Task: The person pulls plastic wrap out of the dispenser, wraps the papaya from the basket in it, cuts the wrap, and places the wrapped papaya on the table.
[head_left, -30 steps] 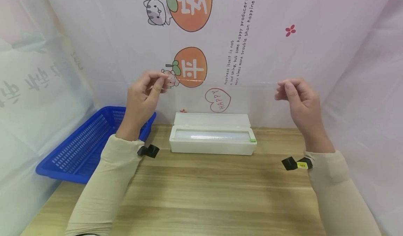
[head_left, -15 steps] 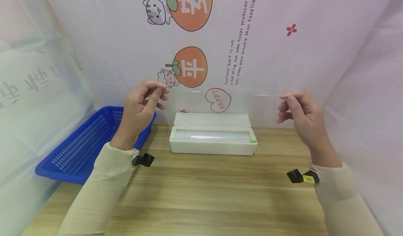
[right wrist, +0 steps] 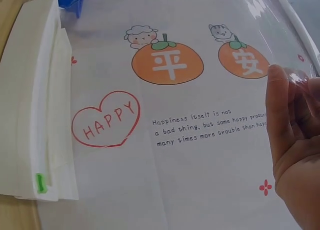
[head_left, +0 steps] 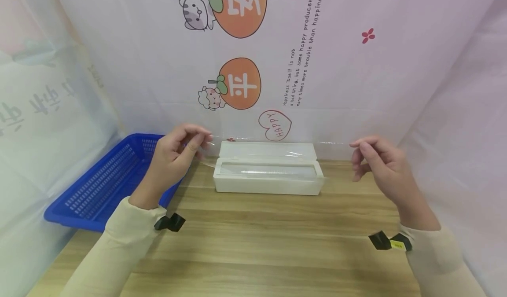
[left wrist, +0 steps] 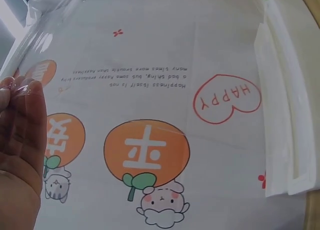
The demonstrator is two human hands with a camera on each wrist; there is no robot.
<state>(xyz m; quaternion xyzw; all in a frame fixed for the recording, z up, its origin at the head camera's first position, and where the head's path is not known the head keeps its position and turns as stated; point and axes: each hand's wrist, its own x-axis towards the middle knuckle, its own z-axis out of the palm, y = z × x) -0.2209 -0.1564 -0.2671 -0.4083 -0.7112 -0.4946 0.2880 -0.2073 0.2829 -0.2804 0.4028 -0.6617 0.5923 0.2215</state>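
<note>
A sheet of clear cling film [head_left: 332,143] stretches between my hands, its top edge a faint shiny line in the head view. My left hand [head_left: 176,149] pinches one corner between thumb and forefinger, and my right hand [head_left: 382,160] pinches the other. Below and between them, a white cling film box [head_left: 269,186] rests on the table with its lid [head_left: 237,149] raised. Inside lies the film roll [head_left: 269,171]. In the right wrist view a small green cutter slide [right wrist: 41,183] shows on the box. The film's lower part is hard to make out.
At the left, a blue plastic basket [head_left: 69,222] stands partly behind my left forearm. The wooden table [head_left: 253,244] runs up to a printed white cloth [head_left: 340,68] at the back, with more cloth at both sides.
Both hands have come down and slightly apart, lowering the stretched film from above the box to about its lid height. The box and basket have stayed put.
</note>
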